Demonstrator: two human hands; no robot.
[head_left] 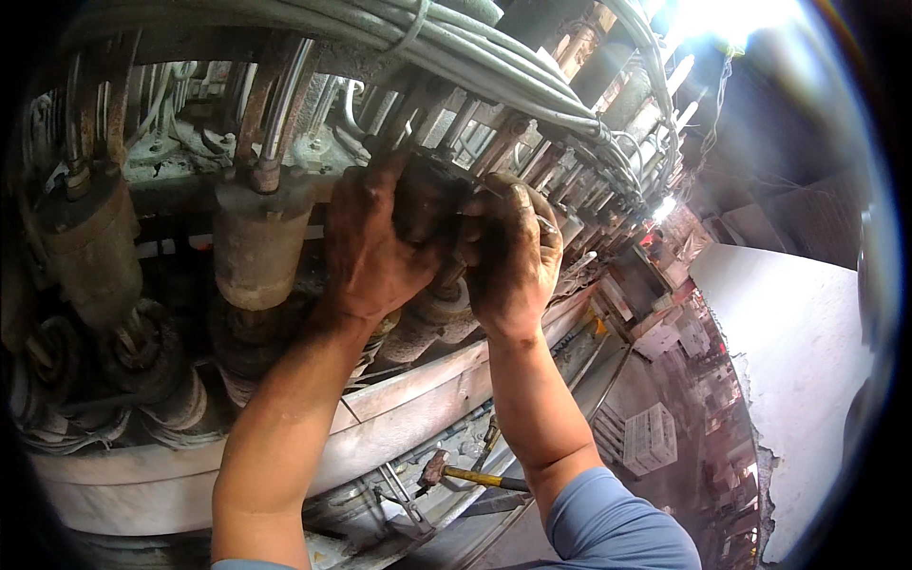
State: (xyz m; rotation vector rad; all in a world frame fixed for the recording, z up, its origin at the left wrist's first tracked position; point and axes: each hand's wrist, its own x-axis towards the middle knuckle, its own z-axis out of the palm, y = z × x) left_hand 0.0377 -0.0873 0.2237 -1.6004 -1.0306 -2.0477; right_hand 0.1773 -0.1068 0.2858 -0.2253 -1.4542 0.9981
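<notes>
Both arms reach up to a row of upright machine spindles. My left hand (375, 252) curls around the left side of a dark, grease-blackened machine part (425, 195), fingers closed against it. Opposite it, my right hand (513, 247) grips the same part's right side with bent, blackened fingers. Whether the part is loose or fixed to the machine, I cannot tell. Just left of my left hand stands a dusty grey cylinder (263, 242) with a shiny rod (285, 109) rising from its top. Below my hands another cylinder (439, 313) is partly covered by them.
Thick grey cables (475, 62) run overhead. Under the spindles curves a pale rail (380, 418). A hammer (470, 477) with a yellow and black handle lies below it. To the right are a white crate (650, 439) and a large white slab (788, 332). A bright lamp (727, 14) glares above.
</notes>
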